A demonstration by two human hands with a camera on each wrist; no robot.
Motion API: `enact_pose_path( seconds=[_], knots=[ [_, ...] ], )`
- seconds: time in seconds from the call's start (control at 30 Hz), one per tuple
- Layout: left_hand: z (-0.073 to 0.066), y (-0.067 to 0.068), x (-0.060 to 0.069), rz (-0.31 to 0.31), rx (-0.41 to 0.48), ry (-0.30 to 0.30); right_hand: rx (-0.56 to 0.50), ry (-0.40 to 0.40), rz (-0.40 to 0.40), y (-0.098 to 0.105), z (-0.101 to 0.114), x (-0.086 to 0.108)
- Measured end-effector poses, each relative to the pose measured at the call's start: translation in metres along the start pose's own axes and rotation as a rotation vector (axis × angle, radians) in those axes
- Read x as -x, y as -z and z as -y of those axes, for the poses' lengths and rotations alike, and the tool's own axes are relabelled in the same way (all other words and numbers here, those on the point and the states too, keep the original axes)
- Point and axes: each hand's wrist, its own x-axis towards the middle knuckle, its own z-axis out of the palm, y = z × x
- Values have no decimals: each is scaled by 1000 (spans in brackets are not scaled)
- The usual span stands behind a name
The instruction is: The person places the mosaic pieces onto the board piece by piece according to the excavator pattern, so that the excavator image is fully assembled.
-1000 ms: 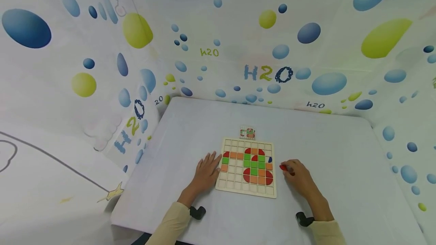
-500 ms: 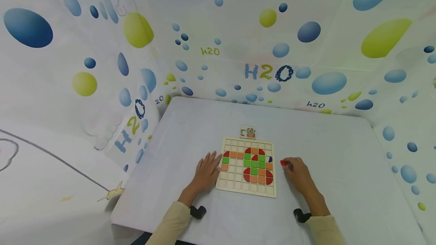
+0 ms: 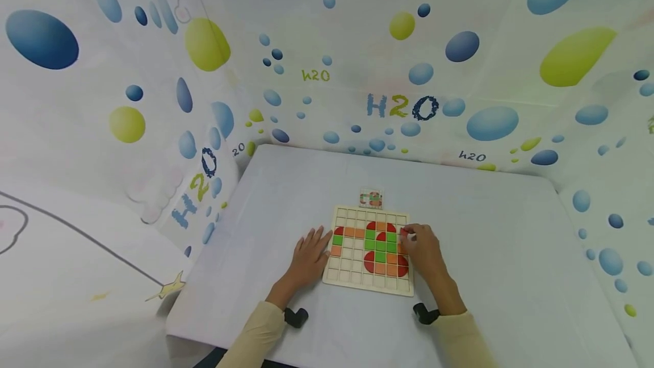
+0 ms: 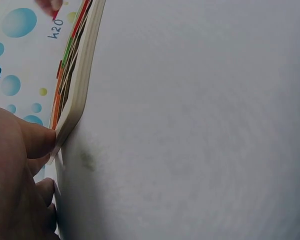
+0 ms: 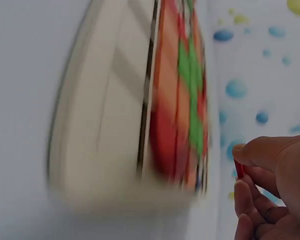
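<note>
A square wooden grid board [image 3: 347, 278] lies on the white table, with red, orange and green tiles set in several of its cells. My left hand [image 3: 308, 260] rests at the board's left edge with its fingers spread; in the left wrist view its thumb [image 4: 39, 140] touches the board's side. Over the right edge of the board is my right hand [image 3: 425, 251], pinching a small red tile [image 5: 239, 169] between thumb and fingers. That hand covers some cells along the right edge, including where a blue-and-white tile lay.
A small card [image 3: 370, 199] with a coloured pattern lies just beyond the board's far edge. The white table [image 3: 485, 231] extends on both sides. Behind it hangs a white backdrop [image 3: 357, 44] printed with blue and green drops.
My right hand has moved left and slightly away from me, carrying the red tile from beside the board to above its right edge. My left hand has stayed in place.
</note>
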Motion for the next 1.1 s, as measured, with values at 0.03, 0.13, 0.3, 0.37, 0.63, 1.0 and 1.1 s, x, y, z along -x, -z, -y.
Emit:
enact_pose_path(
  seconds=[0.03, 0.13, 0.3, 0.37, 0.63, 1.0, 1.1],
  knots=[
    [0, 0, 0, 4, -2, 4, -10, 33, 25, -5, 10, 3],
    [-1, 1, 0, 7, -4, 11, -24, 132, 82, -25, 35, 12],
    [2, 0, -1, 12, -9, 15, -5, 243, 155, -63, 66, 27],
    [3, 0, -1, 14, -20, 14, 7, 277, 182, -74, 74, 32],
    [4, 1, -1, 13, -37, -2, 86, 346, 192, -99, 82, 42],
    [4, -2, -1, 9, -46, -9, 144, 404, 129, -108, 77, 48],
    [4, -2, -1, 11, -42, -8, 143, 423, 112, -108, 76, 48]
  ],
)
